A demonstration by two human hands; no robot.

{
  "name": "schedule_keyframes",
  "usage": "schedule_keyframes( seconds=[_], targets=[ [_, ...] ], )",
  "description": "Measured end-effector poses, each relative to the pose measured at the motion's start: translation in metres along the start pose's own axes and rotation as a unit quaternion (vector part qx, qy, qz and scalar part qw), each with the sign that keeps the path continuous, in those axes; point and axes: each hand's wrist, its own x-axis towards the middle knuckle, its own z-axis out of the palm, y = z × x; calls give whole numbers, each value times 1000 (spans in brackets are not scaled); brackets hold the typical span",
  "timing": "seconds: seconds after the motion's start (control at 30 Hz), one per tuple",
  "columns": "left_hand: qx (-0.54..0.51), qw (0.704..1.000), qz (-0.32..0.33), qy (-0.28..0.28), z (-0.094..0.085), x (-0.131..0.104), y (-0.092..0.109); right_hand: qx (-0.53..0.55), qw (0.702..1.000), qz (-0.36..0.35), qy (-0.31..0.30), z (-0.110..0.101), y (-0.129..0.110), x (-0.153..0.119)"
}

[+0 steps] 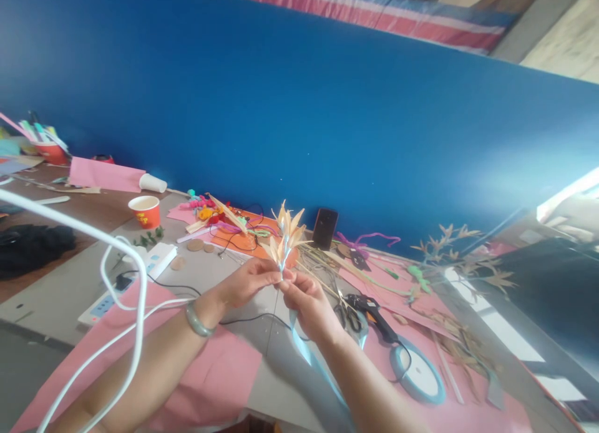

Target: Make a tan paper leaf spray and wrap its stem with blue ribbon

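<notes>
In the middle of the view, my left hand [253,282] and my right hand [306,299] meet, fingertips pinched at the base of a spray of pale yellow artificial flowers [284,233] with pointed petals. Its stem looks partly wrapped in light blue. From under my right hand a light blue ribbon [302,345] trails down past my forearm. Both hands are closed; fingers hide the exact grip point. Right of them lie black scissors [349,314] and a black glue gun [379,317], with a roll of light blue ribbon [418,369] nearer me.
A white cable [140,314] loops across the left foreground near a power strip [156,261]. An orange paper cup [145,212] stands behind it. A phone [324,228] leans on the blue partition [299,108]. Pink paper [219,383] covers part of the table; finished-looking flower stems [449,249] are at right.
</notes>
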Motion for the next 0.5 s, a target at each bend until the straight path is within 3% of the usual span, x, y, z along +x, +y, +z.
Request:
schedule_keyframes(
  seconds=[0.17, 0.33, 0.5],
  targets=[
    [5, 995, 12, 96, 7, 2, -4, -100, 988, -71, 90, 0, 2, -2],
    [31, 987, 31, 155, 14, 2, -6, -260, 939, -164, 153, 4, 2, -7],
    [91, 975, 90, 181, 13, 4, -8, -281, 933, -153, 166, 6, 6, -5]
  ],
)
